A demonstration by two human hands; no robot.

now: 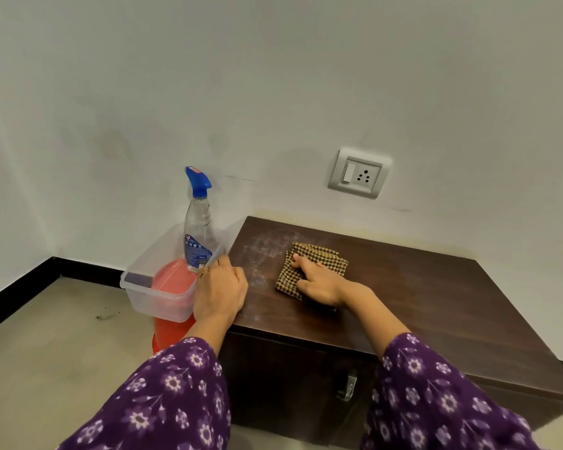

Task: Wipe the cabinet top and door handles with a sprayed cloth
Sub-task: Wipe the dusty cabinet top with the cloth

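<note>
Cloth [320, 254]: on cabinet [420, 306] top.
Right hand [319, 282]: flat, pressing cloth.
Left hand [220, 290]: cabinet's left edge, relaxed, seemingly holding nothing.

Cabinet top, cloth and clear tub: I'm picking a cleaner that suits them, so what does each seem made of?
Cabinet top: dark brown wood-grain, likely laminate or veneer; smooth, with a faint sheen under pale smears.
Cloth: woven fabric, perhaps cotton; coarse matte brown-and-tan check.
Tub: clear, slightly frosted plastic; a red object shows through its wall.
</note>
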